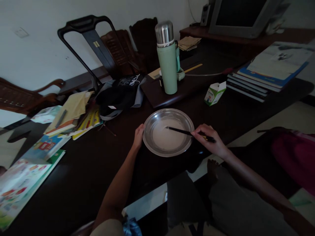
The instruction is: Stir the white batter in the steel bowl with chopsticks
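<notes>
A shallow round metal bowl (pixel 149 146) sits near the table's front edge, with a pale, whitish liquid or paste in it (pixel 167 139). My left hand (pixel 139 135) grips the bowl's left rim; some of its fingers are hidden behind the rim. My right hand (pixel 209 139) is closed around dark chopsticks (pixel 180 131) with gold marks near the back end. They slant left over the bowl's right rim, and their tips reach the pale contents near the middle. Whether the tips are under the surface I cannot tell.
Behind the bowl stands a tall green thermos (pixel 167 68). A small green-and-white box (pixel 215 93) is to the right, before stacked books (pixel 268 75). Black cloth (pixel 120 95), envelopes (pixel 73 106) and picture books (pixel 27 180) lie left on the dark table (pixel 98 177).
</notes>
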A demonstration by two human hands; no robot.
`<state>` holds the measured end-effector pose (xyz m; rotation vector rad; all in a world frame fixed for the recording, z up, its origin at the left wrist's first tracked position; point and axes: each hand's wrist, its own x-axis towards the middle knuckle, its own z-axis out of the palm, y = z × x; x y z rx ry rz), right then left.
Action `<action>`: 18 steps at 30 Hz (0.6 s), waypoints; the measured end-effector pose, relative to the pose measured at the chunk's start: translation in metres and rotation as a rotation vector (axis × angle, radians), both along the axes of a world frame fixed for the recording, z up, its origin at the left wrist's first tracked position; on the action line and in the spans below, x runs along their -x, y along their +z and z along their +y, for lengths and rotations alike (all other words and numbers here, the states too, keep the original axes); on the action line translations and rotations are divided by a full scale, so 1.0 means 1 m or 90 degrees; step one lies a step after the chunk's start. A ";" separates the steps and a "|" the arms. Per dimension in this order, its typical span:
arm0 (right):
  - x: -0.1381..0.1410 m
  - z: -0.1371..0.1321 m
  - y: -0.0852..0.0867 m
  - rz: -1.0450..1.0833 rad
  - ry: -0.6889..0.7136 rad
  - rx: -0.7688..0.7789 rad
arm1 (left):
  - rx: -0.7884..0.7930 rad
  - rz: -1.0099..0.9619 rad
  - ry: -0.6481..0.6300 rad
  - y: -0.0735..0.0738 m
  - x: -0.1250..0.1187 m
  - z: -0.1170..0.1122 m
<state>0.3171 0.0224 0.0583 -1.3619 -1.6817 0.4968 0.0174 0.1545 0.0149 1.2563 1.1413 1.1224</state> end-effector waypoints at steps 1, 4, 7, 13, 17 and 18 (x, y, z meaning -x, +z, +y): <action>-0.003 0.000 0.001 -0.005 -0.030 -0.007 | 0.000 0.002 0.000 0.000 0.000 0.000; -0.017 -0.008 0.010 0.001 -0.100 0.002 | 0.004 0.003 0.002 -0.001 -0.001 0.001; -0.028 -0.018 0.018 0.036 -0.111 0.041 | 0.006 -0.005 0.000 -0.002 -0.001 0.002; -0.008 -0.015 0.008 0.031 -0.024 0.052 | 0.006 -0.001 0.007 0.001 -0.001 0.000; 0.004 -0.004 -0.001 -0.004 0.005 0.012 | -0.002 0.009 0.008 0.002 -0.001 -0.001; 0.003 -0.003 -0.001 -0.014 -0.013 0.005 | -0.006 0.010 0.007 0.002 -0.001 -0.001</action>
